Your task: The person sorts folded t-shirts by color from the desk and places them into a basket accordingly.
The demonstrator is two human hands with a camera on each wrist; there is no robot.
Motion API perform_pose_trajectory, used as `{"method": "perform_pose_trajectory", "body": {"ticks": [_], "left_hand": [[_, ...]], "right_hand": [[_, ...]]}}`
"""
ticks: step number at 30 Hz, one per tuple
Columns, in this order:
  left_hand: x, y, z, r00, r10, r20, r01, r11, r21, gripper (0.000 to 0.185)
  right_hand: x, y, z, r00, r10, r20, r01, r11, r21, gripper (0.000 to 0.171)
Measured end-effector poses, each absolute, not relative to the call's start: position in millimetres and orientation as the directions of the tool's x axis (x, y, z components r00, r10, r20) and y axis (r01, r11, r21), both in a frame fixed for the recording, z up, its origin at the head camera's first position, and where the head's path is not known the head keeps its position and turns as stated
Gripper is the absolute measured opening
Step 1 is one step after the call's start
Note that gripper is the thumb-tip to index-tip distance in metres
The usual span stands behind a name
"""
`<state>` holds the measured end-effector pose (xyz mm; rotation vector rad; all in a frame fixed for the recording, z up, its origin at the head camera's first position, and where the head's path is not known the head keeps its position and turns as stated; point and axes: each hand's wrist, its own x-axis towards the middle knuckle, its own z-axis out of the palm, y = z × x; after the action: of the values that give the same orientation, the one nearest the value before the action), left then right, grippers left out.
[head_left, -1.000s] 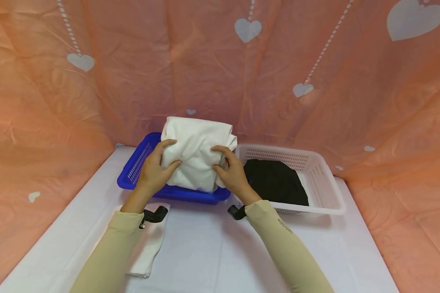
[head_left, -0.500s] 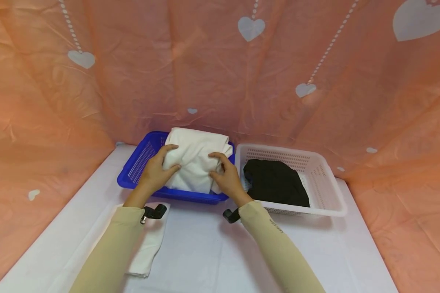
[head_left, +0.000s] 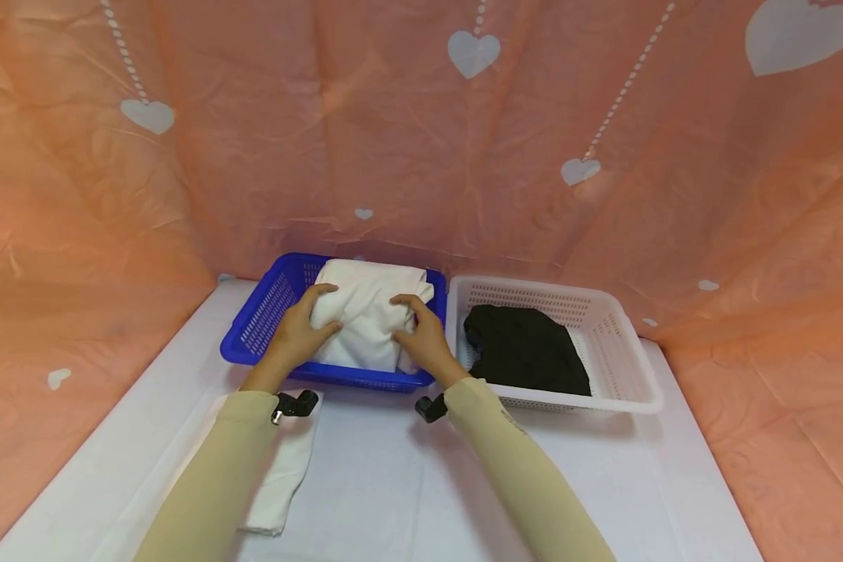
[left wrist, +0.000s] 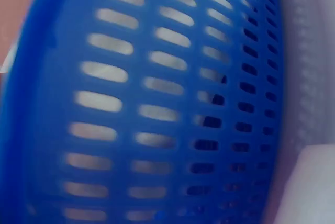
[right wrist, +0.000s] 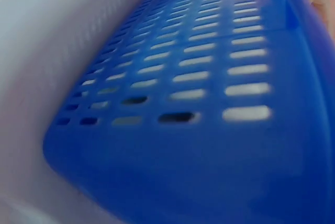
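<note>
In the head view a folded white cloth [head_left: 365,320], perhaps a garment, lies in the blue plastic basket [head_left: 261,332], its front edge close to the near rim. My left hand [head_left: 295,332] grips the left side of the cloth, thumb and fingers spread over it. At its right side my right hand [head_left: 425,337] pinches a bunched fold. Both wrist views show only the basket's slotted outer wall [left wrist: 125,103], with pale cloth behind many slots; neither shows the fingers.
A white slotted basket [head_left: 621,351] stands against the blue one on the right, holding a folded black cloth [head_left: 530,351]. Another folded white cloth [head_left: 281,484] lies on the white-covered table [head_left: 365,484], partly under the left forearm. An orange curtain [head_left: 393,140] hangs close behind the baskets.
Both hands have lowered the folded white cloth from above the blue basket down into it. The right hand has shifted slightly left and down, still holding the cloth.
</note>
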<state>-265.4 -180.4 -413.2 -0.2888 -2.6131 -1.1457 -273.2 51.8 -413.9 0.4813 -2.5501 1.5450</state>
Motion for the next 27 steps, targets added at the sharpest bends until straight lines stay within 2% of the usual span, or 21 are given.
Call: {"method": "perform_pose_trajectory", "body": {"ticks": [13, 27], "left_hand": [[-267.7, -191.8, -415.7, -0.957, 0.042, 0.287, 0.233, 0.702, 0.673, 0.059], [-273.2, -196.9, -421.4, -0.983, 0.036, 0.179, 0.147, 0.735, 0.662, 0.057]], "right_hand": [[-276.9, 30.8, -423.6, -0.965, -0.188, 0.181, -0.249, 0.461, -0.851, 0.053], [-282.8, 23.3, -431.6, -0.974, -0.203, 0.098, -0.193, 0.528, -0.827, 0.054]]}}
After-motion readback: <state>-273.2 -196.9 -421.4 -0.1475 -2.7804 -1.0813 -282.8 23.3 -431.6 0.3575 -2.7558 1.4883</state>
